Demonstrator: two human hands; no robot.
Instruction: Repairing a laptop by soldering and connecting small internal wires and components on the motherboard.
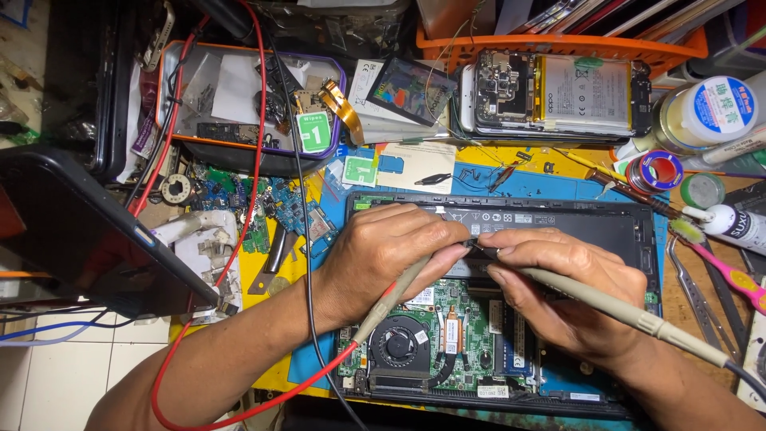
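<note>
An opened laptop (558, 227) lies on the blue mat with its black battery, green circuit board (471, 331) and round fan (399, 345) exposed. My left hand (383, 255) grips a grey test probe (391, 299) with a red lead. My right hand (558, 295) grips a second grey probe (622, 311) with a dark lead. Both probe tips meet near the middle of the laptop, at the edge of the battery, where my fingers hide the contact point.
A metal tin (171, 96) of small parts sits at the back left. An opened phone (550, 92) lies at the back beside an orange basket (558, 48). Glue bottles (702, 112), a solder spool (654, 172), tweezers (694, 287) and a toothbrush (726, 271) crowd the right. A dark tablet (80, 231) leans at left.
</note>
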